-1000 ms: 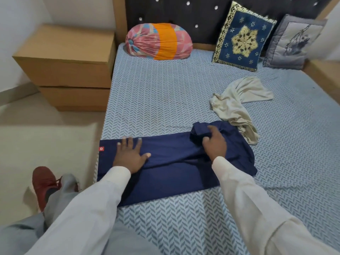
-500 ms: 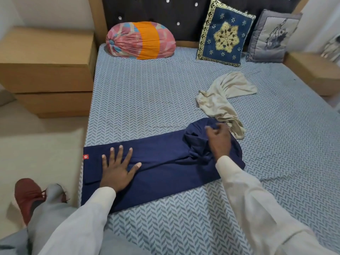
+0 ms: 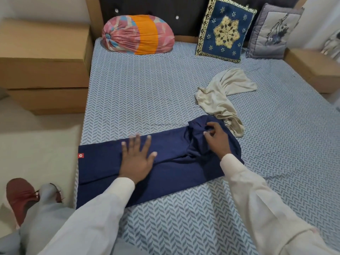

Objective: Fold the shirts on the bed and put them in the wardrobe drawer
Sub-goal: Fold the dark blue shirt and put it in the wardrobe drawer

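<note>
- You are pinching a bunched lump at the right end of the navy shirt (image 3: 171, 162). Folding from here is probably trapping that lump inside, so the fold is likely coming out crumpled.
- The beige shirt (image 3: 219, 96) is lying crumpled, its near end touching that same end of the navy one. Pulling carelessly is risking dragging it along.
- The end with the red tag (image 3: 80, 155) is sitting right at the side edge of the bed (image 3: 147, 89). If you are lifting your anchor too soon, the strip could be sliding off.
- Your left hand (image 3: 137, 161) is lying flat with fingers spread straight, pressing on the shirt and gripping nothing.
- Your right hand (image 3: 218, 142) is reaching forward with fingers curled, thumb and fingertips pinching the bunched cloth.
- The navy shirt is lying as 1 long strip across the bed's near part. No drawer is showing open.
</note>
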Demonstrator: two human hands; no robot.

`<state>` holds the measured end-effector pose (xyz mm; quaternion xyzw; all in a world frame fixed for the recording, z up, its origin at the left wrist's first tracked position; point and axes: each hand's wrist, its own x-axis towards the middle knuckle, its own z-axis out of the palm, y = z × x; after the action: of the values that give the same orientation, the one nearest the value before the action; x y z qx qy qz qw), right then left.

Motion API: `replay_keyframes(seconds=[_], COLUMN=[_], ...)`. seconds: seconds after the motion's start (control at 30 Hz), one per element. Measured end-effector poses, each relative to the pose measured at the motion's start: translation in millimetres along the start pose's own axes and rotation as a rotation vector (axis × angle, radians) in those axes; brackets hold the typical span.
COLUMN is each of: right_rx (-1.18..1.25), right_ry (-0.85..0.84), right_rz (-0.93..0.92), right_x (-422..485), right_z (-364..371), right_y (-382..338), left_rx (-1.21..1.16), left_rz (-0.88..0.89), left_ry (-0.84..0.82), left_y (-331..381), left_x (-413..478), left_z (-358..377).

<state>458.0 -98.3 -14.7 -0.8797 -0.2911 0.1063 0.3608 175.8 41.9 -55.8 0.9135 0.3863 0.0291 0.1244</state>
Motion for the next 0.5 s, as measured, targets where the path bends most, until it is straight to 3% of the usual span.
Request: replay_keyframes(seconds=[0.1,0.17,0.3,0.37,0.5], right_rx=[0.106,0.122,0.078,0.058,0.151], right_ry=[0.273,0.445,0.614,0.549,-0.032], right_rz=[0.4,0.639,0.583,0.534,0.536], right_x=[-17,-37,-36,-14,36], right_z=[-10,-13,-18,-20,-17], right_y=[30,53,56,42,3], left_rx=[0.017,0.103,0.122,0.116,0.101], left_rz=[0.026,0.017,0.022,0.02,0.011], left_ry=[-0.177,-0.181,-0.217,-0.225,-0.256], left_y=[18,12,11,12,11], left_x=[-4,-9,-7,-7,-5], left_z=[18,28,27,26,25])
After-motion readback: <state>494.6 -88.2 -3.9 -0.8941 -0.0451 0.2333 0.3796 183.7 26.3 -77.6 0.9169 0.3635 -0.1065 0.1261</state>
